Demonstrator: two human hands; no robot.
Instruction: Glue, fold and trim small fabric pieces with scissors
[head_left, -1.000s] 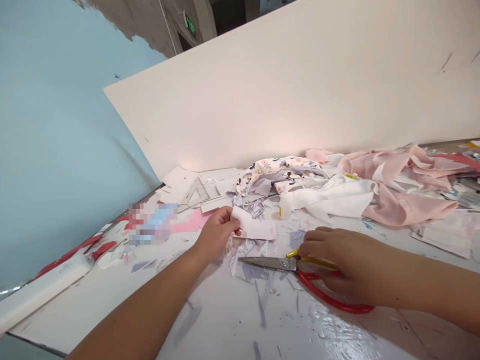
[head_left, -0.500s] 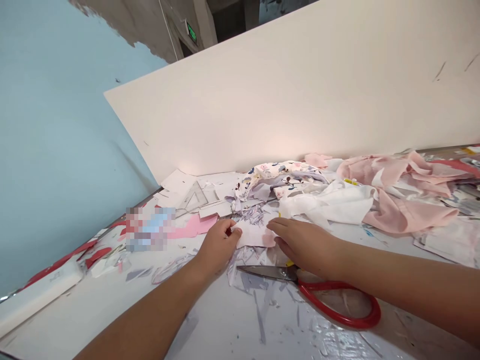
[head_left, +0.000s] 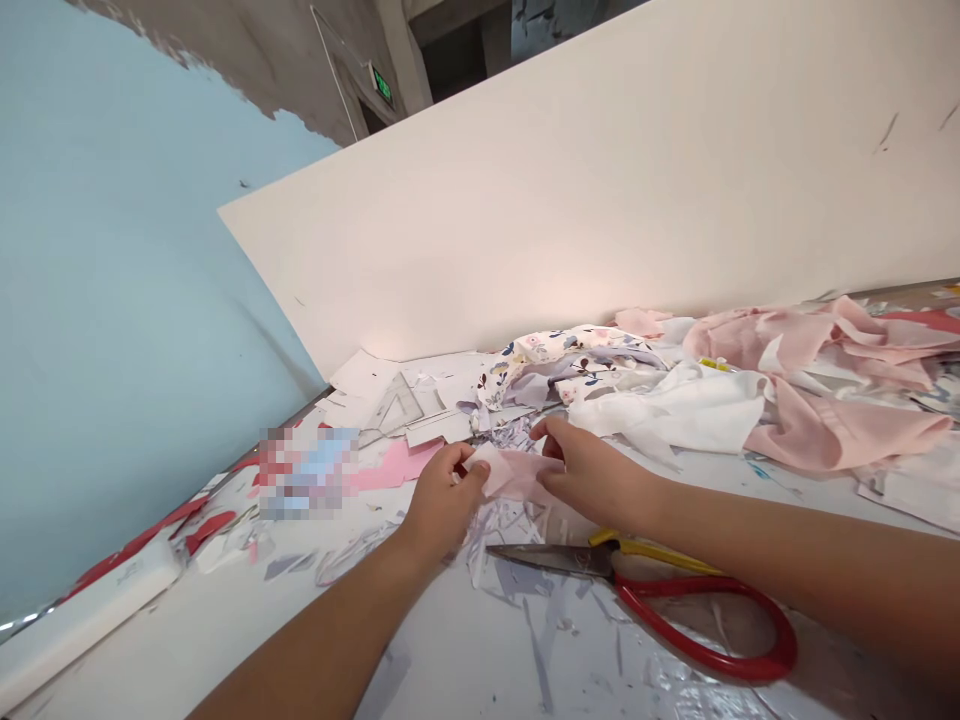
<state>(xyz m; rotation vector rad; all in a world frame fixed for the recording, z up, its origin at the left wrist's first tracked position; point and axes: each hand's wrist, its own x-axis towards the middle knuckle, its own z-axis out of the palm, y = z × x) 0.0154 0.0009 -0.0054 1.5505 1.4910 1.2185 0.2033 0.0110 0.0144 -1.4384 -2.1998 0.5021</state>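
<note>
Cloth piece (head_left: pixel 517 474) pinched between fingertips of left hand (head_left: pixel 463 484) and right hand (head_left: pixel 547 458), above the worktop (head_left: pixel 435 655). Red-handled scissors (head_left: pixel 705 640) lie just below. Paper scraps (head_left: pixel 506 520) surround; floral fabric (head_left: pixel 547 350) and white cloth (head_left: pixel 675 410) lie beyond.

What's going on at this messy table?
A person is holding a small pale pink piece between both hands, the left hand pinching one end and the right hand at the other. Red-handled scissors lie on the table just in front, with a yellow-handled tool beside them. Scraps are strewn around, and floral fabric, white cloth and pink cloth are heaped behind.
</note>
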